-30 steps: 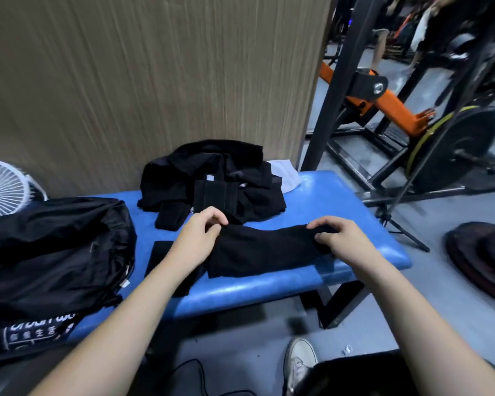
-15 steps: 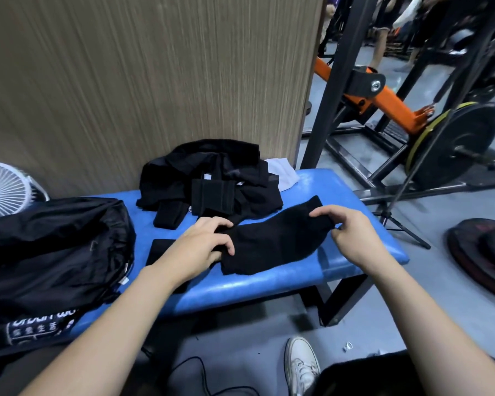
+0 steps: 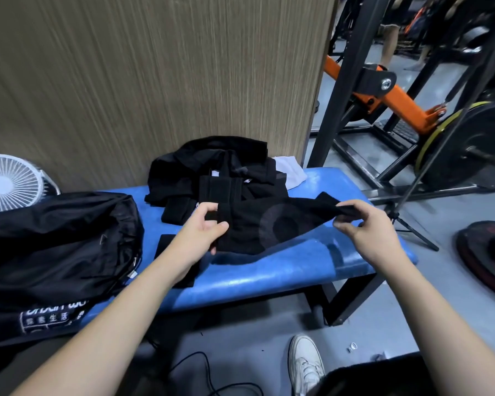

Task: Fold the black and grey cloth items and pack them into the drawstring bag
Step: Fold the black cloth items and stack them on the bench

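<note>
A long black cloth [image 3: 272,227] with a faint grey ring printed on it is stretched above the blue bench [image 3: 269,278]. My left hand [image 3: 200,230] pinches its left end and my right hand [image 3: 363,232] pinches its right end, lifted slightly. Behind it lies a heap of black cloth items [image 3: 217,172], with a white-grey piece [image 3: 290,171] at its right. A flat folded black piece [image 3: 166,250] lies on the bench, partly under my left forearm. The black drawstring bag [image 3: 55,241] sits at the left, with a white printed label near its front.
A brown wall panel [image 3: 155,75] stands behind the bench. A small white fan [image 3: 9,181] is at the far left. A black and orange weight rack with a plate [image 3: 466,144] fills the right. A tripod leg [image 3: 412,227] and a floor plate [image 3: 486,258] are beside the bench. My white shoe [image 3: 306,364] is below.
The cloth went from lying flat on the bench to being raised; my right hand lifted its right end up and back, and my left hand now grips the left end.
</note>
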`<state>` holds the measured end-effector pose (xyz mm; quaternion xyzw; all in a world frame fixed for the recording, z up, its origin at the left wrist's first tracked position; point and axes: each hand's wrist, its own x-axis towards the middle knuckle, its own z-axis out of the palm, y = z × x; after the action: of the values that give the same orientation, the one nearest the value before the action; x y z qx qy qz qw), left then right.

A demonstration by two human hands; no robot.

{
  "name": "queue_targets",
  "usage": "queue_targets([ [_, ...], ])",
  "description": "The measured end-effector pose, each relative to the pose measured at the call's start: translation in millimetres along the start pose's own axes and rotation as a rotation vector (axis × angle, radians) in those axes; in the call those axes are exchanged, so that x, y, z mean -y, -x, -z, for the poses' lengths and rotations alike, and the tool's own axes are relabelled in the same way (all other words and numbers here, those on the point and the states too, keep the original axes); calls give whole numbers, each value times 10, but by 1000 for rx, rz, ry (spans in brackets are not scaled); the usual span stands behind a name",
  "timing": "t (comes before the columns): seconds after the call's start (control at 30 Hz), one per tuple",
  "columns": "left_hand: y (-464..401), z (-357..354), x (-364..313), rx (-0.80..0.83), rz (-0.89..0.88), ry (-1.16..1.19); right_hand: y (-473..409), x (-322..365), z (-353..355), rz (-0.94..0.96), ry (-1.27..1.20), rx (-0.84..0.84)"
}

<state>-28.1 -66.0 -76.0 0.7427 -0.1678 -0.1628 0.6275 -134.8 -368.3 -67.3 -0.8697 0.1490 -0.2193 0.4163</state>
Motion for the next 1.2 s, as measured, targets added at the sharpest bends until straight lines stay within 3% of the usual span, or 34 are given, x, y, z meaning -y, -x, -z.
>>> queue_targets([
  [0.23, 21, -57, 55, 42, 5, -115, -82, -128, -61, -312, -104, 9],
  [0.43, 32, -167, 99, 61, 103, -312, -63, -102, -123, -433, -105, 43],
  [0.63, 12, -184, 181, 71, 108, -317, 50, 171, -262, -193, -288, 86],
  [0.77, 14, -174, 203, 84, 109, -289, 182, 412, -546, -14, -348, 235],
  [0.93, 34, -216, 213, 75, 136, -222, 293, 496, -991, 40, -220, 324],
  [1.07, 66, -214, 175, 136, 215, 49, 331, 541, -1159, 64, -123, 452],
  [1.13, 83, -208, 153, 120, 209, -12, 333, 548, -1131, 71, -136, 556],
  [1.2, 71, -220, 197, 46, 162, -245, 328, 547, -1062, 60, -237, 629],
])
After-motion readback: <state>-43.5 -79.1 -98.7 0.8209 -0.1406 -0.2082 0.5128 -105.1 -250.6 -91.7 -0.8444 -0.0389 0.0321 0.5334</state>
